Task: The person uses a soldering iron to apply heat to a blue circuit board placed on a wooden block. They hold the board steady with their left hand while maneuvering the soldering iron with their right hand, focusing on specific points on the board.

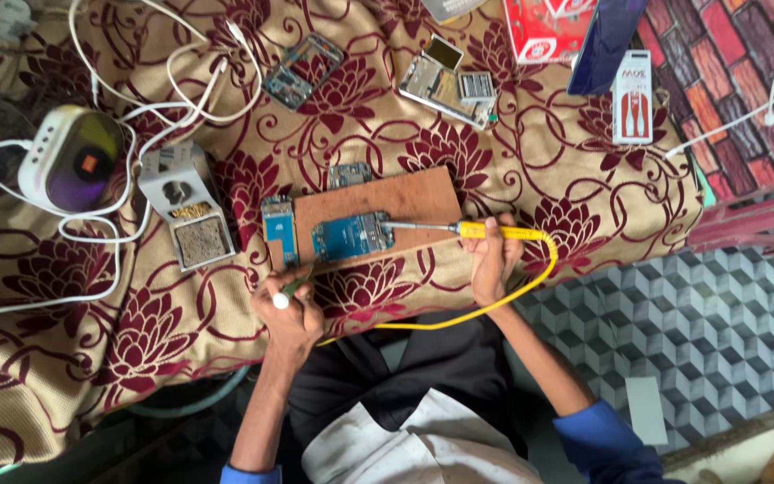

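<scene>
A blue circuit board (pixel 352 236) lies on a brown wooden board (pixel 378 202) on a table draped in a cream cloth with maroon flowers. My right hand (pixel 494 255) grips a yellow-handled soldering iron (pixel 477 230), whose metal tip touches the circuit board's right edge. A yellow cable (pixel 530 282) trails from the iron toward my lap. My left hand (pixel 288 309) holds a thin green-handled tool (pixel 296 287) pointing at the wooden board's lower left corner. A second blue circuit board (pixel 278 229) lies against the wooden board's left edge.
A white soldering stand with brass wool and a sponge (pixel 188 211) sits to the left, beside a white round device (pixel 69 159) with white cables (pixel 172 63). Opened phone frames (pixel 302 70) (pixel 448 82), a red box (pixel 544 27) and a tool packet (pixel 632 97) lie at the far side.
</scene>
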